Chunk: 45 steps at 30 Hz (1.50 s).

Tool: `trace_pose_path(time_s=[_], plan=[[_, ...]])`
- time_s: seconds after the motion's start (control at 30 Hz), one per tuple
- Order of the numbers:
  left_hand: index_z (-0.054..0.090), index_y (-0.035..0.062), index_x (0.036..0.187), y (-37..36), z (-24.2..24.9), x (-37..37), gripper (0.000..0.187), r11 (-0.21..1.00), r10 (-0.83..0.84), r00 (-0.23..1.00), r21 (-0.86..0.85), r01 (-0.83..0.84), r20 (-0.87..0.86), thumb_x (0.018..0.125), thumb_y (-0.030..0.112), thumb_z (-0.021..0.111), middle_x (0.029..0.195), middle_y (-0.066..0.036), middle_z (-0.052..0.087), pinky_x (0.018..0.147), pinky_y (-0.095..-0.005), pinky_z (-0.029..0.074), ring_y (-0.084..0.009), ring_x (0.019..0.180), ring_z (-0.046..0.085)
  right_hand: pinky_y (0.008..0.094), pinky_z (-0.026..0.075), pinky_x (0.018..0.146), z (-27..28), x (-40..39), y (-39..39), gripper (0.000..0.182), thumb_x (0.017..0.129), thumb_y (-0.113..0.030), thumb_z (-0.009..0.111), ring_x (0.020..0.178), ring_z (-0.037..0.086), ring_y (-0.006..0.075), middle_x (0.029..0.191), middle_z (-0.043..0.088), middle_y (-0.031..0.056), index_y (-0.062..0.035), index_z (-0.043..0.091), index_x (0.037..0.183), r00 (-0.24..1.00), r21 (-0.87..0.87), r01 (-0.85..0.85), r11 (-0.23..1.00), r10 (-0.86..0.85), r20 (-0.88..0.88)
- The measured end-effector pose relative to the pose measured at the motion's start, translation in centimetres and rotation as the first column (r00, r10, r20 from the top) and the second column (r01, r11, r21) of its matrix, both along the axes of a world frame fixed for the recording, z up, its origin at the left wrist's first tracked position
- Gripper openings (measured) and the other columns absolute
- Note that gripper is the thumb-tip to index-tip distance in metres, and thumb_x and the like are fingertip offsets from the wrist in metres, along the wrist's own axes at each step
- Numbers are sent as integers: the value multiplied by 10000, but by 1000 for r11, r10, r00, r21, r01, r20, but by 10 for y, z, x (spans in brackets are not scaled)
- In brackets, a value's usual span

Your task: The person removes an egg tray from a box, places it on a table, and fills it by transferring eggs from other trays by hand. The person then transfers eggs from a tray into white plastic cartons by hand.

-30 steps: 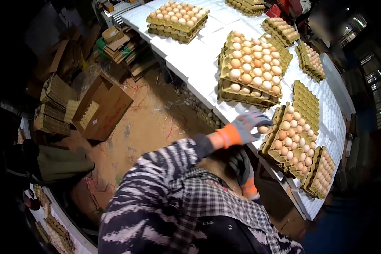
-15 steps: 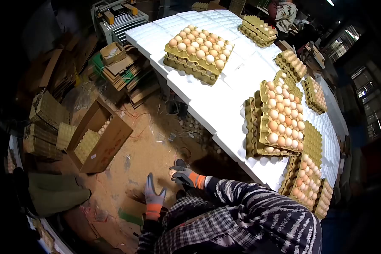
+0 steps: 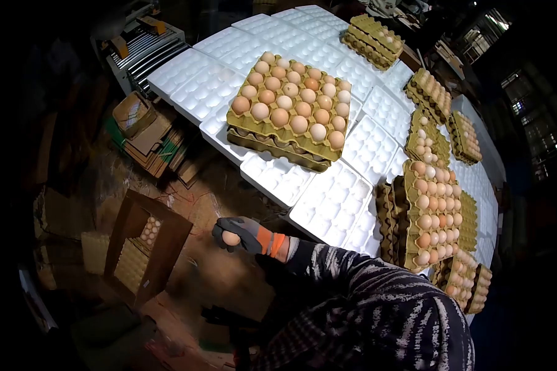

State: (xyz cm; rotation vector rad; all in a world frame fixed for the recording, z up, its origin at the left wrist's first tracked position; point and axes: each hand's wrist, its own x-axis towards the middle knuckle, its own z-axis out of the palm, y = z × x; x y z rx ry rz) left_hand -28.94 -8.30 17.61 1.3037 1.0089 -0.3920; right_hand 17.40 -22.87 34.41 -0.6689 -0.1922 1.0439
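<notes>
My right hand (image 3: 240,236), in a grey glove with an orange cuff, is closed around a light brown egg (image 3: 231,238). It hangs just off the front edge of the white moulded trays (image 3: 329,204) on the table. I cannot see my left hand; the lower part of the view is dark. Ahead of the right hand, a full egg tray (image 3: 244,121) tops a short stack. Farther right, several more egg trays (image 3: 408,244) stand stacked, filled with brown and cream eggs.
On the floor at the left, an open cardboard box (image 3: 167,250) holds eggs and pulp trays. Behind it are flattened cardboard sheets (image 3: 145,157) with a small basket (image 3: 133,114) on top. A roller conveyor (image 3: 161,59) stands at the far left. More egg trays (image 3: 370,46) sit at the back.
My right hand has moved left and slightly up with the egg. My left hand, open and visible before, has gone from sight. The view has shifted, bringing the front egg stack closer.
</notes>
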Motion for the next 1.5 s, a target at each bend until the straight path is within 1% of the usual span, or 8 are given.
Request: trace_pose_path(time_s=[0.07, 0.17, 0.4, 0.6, 0.8, 1.1, 1.3, 1.5], plan=[[390, -9, 1508, 1, 5, 17, 586, 983, -156, 988, 103, 154, 15, 977, 169, 565, 1453, -172, 504, 1018, -370, 456, -261, 1254, 536, 265, 505, 758, 94, 42, -11, 379, 997, -253, 652, 894, 598, 96, 1021, 667, 17, -14, 608, 1287, 861, -212, 236, 948, -103, 497], [431, -11, 1474, 11, -24, 18, 566, 985, -171, 983, 44, 169, 63, 980, 228, 574, 1446, -168, 508, 1023, -373, 450, -258, 1252, 537, 311, 526, 863, 171, 126, -48, 434, 834, -91, 673, 962, 666, 173, 1124, 690, 84, -85, 646, 1267, 49, -111, 868, 484, 140, 989], [427, -7, 1472, 48, -41, -16, 571, 952, -276, 960, 144, 269, 34, 984, 257, 561, 1317, -158, 580, 1013, -411, 448, -293, 1177, 569, 447, 506, 956, 165, 289, -103, 401, 871, -329, 662, 1143, 645, 312, 1253, 671, 134, -157, 661, 1233, 378, -369, 894, -254, 871, 315], [506, 85, 1418, 56, -35, -44, 453, 974, -64, 840, 150, 170, -538, 1028, 315, 542, 1024, -79, 619, 727, -397, 498, -229, 892, 589, 416, 505, 983, 186, 280, -108, 413, 825, -341, 708, 1136, 652, 329, 1223, 689, 158, -108, 693, 1166, 327, -420, 901, -106, 803, 499], [282, 156, 1590, 57, -45, -96, 584, 997, 70, 936, -13, -79, -346, 1055, 278, 484, 1381, -134, 553, 898, -491, 494, -320, 1149, 579, 289, 522, 772, 211, 251, -214, 425, 988, -296, 582, 1031, 682, 194, 1212, 669, 25, -181, 580, 1398, 501, -235, 805, 545, -413, 760], [279, 148, 1589, 55, -47, -85, 613, 999, -7, 902, -38, -11, -431, 1042, 275, 527, 1502, -156, 464, 998, -508, 464, -350, 1302, 513, 398, 554, 895, 191, 257, -200, 396, 870, -333, 706, 1089, 668, 315, 1185, 694, 134, -108, 707, 1195, 339, -326, 910, -255, 911, 233], [322, 146, 1575, 58, -64, -105, 584, 991, 122, 962, -31, -133, -244, 1040, 255, 527, 1457, -144, 497, 948, -479, 477, -326, 1202, 547, 399, 524, 938, 176, 270, -206, 358, 879, -297, 640, 1116, 649, 328, 1222, 677, 128, -113, 701, 1181, 417, -417, 861, -292, 874, 250], [442, 126, 1515, 54, -76, -115, 518, 999, 19, 961, 36, -10, -276, 1024, 247, 552, 1187, -97, 633, 698, -421, 506, -219, 768, 561, 372, 502, 1016, 178, 218, -235, 498, 781, -366, 803, 1188, 612, 270, 1323, 600, 68, -222, 698, 1246, 181, -278, 939, 202, 396, 900]])
